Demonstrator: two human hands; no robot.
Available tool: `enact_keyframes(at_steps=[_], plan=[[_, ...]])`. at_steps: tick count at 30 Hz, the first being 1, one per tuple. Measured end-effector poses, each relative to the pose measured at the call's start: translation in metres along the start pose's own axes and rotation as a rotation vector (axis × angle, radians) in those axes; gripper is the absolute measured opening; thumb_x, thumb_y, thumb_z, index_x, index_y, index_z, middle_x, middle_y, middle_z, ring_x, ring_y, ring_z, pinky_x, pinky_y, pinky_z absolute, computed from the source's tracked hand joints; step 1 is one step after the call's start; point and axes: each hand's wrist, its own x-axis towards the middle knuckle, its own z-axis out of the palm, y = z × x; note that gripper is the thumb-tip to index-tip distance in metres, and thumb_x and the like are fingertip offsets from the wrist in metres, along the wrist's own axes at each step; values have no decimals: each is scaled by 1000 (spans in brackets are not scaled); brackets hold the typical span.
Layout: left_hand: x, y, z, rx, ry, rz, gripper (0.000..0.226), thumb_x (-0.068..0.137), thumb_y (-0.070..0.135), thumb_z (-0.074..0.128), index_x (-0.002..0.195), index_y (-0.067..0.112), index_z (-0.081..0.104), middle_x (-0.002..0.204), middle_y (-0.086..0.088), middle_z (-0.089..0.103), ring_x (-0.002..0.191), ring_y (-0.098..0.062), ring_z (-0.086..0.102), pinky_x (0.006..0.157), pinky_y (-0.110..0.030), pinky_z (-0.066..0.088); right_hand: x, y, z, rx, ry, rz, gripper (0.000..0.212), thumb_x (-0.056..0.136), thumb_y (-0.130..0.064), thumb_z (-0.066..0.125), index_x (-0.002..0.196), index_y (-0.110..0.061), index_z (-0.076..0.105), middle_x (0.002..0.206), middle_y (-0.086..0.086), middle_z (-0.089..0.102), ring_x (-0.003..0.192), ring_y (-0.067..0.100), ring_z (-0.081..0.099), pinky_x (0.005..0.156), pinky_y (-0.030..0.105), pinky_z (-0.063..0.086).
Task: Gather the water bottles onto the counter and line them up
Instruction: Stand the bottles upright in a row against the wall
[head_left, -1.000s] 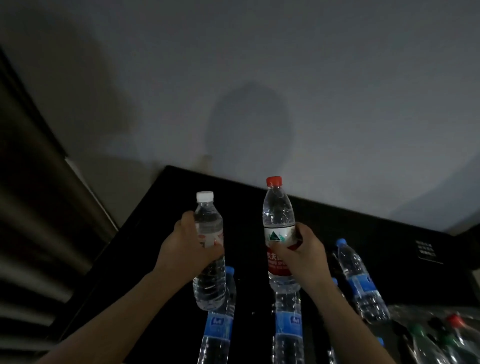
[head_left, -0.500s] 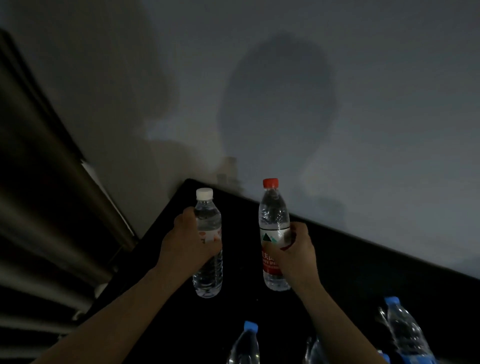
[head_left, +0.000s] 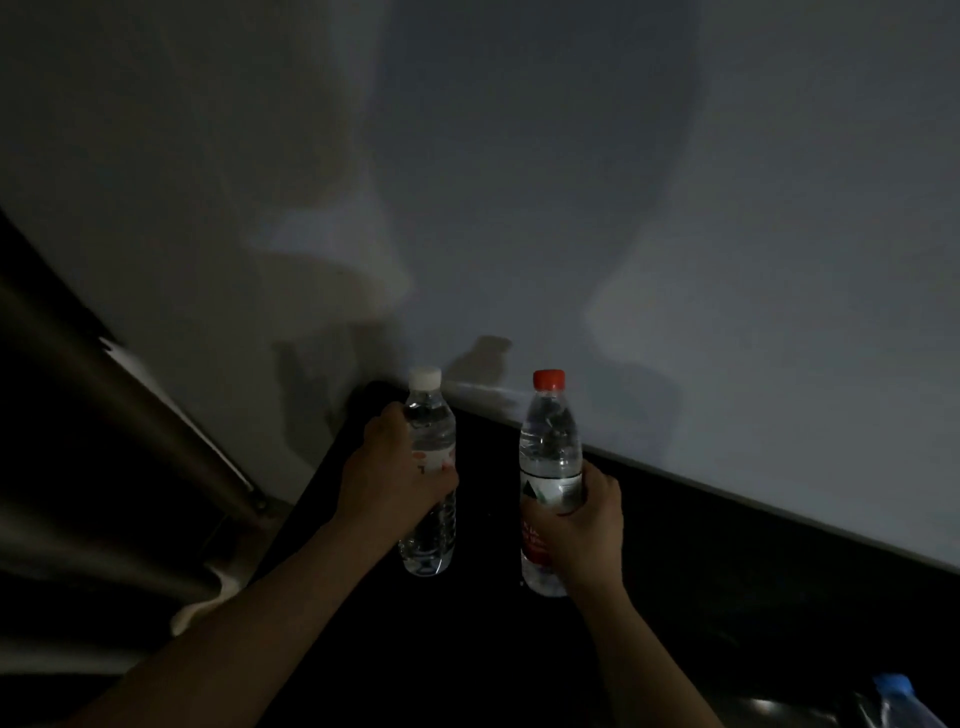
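Observation:
My left hand (head_left: 389, 478) grips a clear water bottle with a white cap (head_left: 428, 415) around its middle. My right hand (head_left: 582, 530) grips a taller clear bottle with a red cap and red label (head_left: 548, 447). Both bottles are upright, side by side, near the back left corner of the black counter (head_left: 727, 571). Whether their bases touch the counter I cannot tell. A blue-capped bottle (head_left: 898, 699) shows at the bottom right edge.
A pale wall (head_left: 571, 208) rises right behind the counter, with my shadow on it. To the left of the counter hang dark folds like a curtain (head_left: 78, 415). The room is dim.
Both hands have carried their bottles farther toward the back left corner. The view has tilted up, so the blue-capped bottles near the front have mostly left the frame.

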Motion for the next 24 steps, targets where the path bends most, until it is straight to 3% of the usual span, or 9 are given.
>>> enact_keyframes(at_steps=[7, 10, 18, 24], plan=[[55, -1, 15, 14, 88, 83, 66, 66, 38, 78, 120, 16, 47, 114, -5, 58, 98, -25, 61, 78, -37, 54, 43, 2, 37, 101, 132, -65, 63, 64, -14, 83, 118, -23, 52, 112, -4, 47, 98, 1, 52, 85, 20, 44], [72, -2, 20, 2, 117, 118, 77, 65, 36, 80, 129, 17, 43, 121, -5, 56, 105, -26, 59, 84, -40, 53, 63, 4, 48, 84, 170, -113, 66, 63, -17, 83, 121, -22, 52, 115, -3, 47, 104, 12, 54, 90, 29, 47], [85, -12, 37, 22, 208, 159, 87, 66, 37, 83, 138, 16, 38, 130, -8, 49, 113, -27, 55, 90, -39, 51, 77, 14, 77, 115, 245, -177, 65, 62, -26, 84, 105, -44, 40, 107, -15, 43, 103, 11, 54, 87, 36, 53], [76, -21, 44, 23, 239, 176, 87, 66, 38, 84, 136, 15, 39, 128, -8, 49, 115, -24, 52, 87, -32, 46, 73, 27, 80, 74, 242, -189, 72, 62, -27, 86, 102, -57, 34, 111, -6, 48, 104, 14, 57, 87, 42, 54]])
